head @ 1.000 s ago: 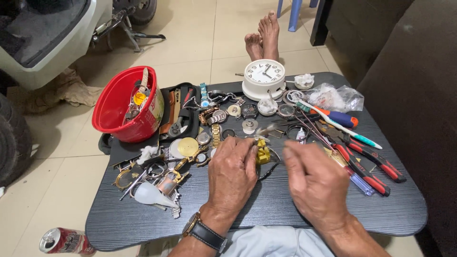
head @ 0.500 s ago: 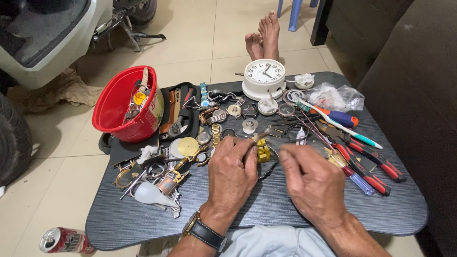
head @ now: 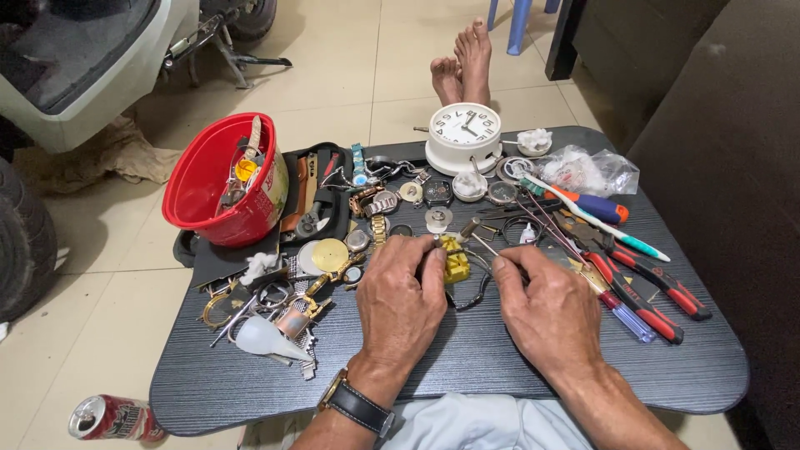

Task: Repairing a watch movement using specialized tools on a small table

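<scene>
The left hand [head: 400, 300] rests palm-down on the dark table [head: 467, 367], its fingers curled forward so that the fingertips [head: 433, 250] press against a small yellow holder [head: 456, 262]. The holder sits just beyond the knuckles, between the two hands, and touches the left fingertips on its left side. The fingers are bent close together, pinching at the holder's edge; what lies under them is hidden.

The right hand [head: 550, 312] lies just right of the holder, its fingers closed around a thin metal tool [head: 483, 243] that slants up and left toward the holder's top. The tool's tip is near the holder, but whether it touches cannot be told. A dark strap [head: 479, 287] loops beneath the holder, between the hands.

Beyond the hands lie watch parts and a white clock [head: 463, 133]. A red bowl [head: 221, 183] stands at the far left, and red-handled pliers [head: 658, 283] lie to the right.
</scene>
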